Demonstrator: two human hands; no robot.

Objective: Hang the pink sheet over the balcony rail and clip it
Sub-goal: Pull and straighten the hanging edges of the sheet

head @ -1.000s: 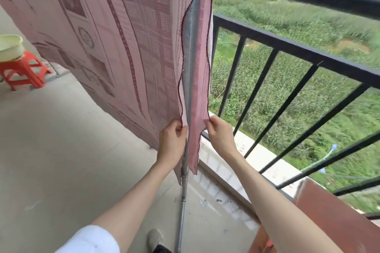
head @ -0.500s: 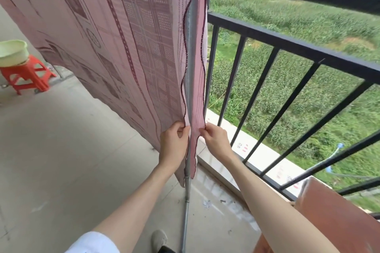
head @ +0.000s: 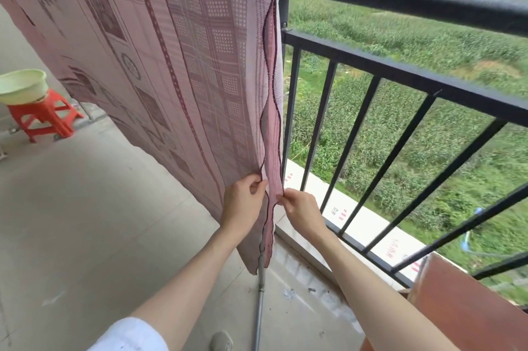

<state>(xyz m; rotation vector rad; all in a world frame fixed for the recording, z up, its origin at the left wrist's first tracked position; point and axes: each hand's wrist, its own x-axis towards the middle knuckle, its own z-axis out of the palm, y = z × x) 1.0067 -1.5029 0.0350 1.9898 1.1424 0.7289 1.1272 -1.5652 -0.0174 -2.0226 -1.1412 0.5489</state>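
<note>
At the balcony rail (head: 400, 5), pink sheet (head: 171, 50) hanging.
Left hand (head: 243, 199) and right hand (head: 300, 208) each pinch its dark-trimmed edges, sheet rising above both grips.

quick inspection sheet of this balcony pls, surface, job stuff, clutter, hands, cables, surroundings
surface: pale concrete floor, bare apart from small debris by the ledge.
job's things: pink sheet hangs down near the black balcony rail; no clip seen.
clutter: red stool carrying a green basin at far left; metal pole standing behind the sheet's lower corner; reddish-brown panel at lower right.
hands: left hand and right hand each pinch a side edge of the sheet near its bottom.
cables: nothing seen.
surroundings: green field beyond the bars; one shoe at the bottom.
</note>
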